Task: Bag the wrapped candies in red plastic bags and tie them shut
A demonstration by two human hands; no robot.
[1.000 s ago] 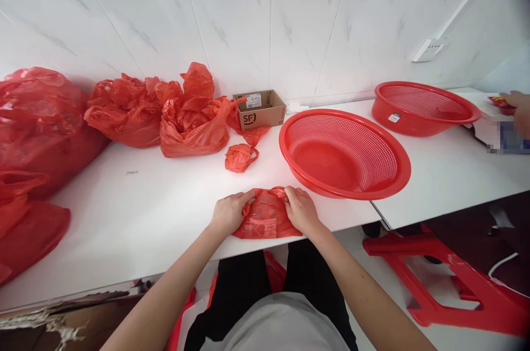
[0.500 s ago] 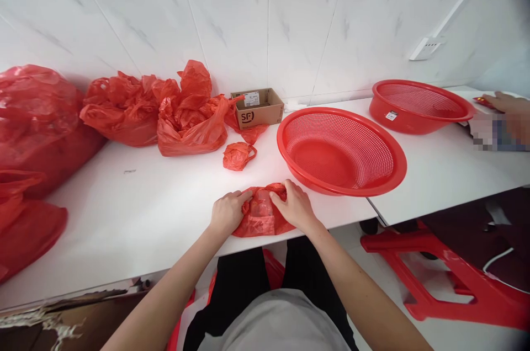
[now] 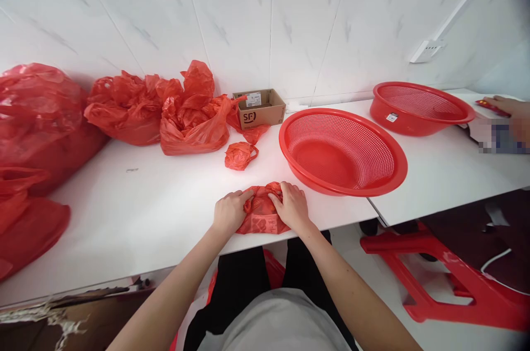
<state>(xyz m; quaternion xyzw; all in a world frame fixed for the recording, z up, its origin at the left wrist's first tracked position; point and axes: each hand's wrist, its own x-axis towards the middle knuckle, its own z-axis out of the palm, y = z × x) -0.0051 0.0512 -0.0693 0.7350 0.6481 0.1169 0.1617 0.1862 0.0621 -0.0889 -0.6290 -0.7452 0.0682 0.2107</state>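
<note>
A red plastic bag [image 3: 263,208] lies at the table's front edge, with rectangular packets showing through its thin film. My left hand [image 3: 230,211] grips the bag's left side, thumb and fingers closed on the film. On the other side, my right hand [image 3: 293,205] holds the bag's upper right edge with fingers curled over it. Just behind the bag sits a small crumpled red bag [image 3: 240,156], touched by neither hand. To the right is a large red mesh basket [image 3: 327,160] with nothing in it.
Full red bags [image 3: 192,119] line the left and back. A small cardboard box [image 3: 263,112] stands by the wall. A second red basket [image 3: 414,113] is at the back right, beside another person's hand [image 3: 507,108] holding a red item. A red stool [image 3: 439,268] stands below.
My right hand has drawn slightly inward and the bag is gathered narrower. A packet with a printed pattern now shows at its front. The other person's hand has shifted with the red item.
</note>
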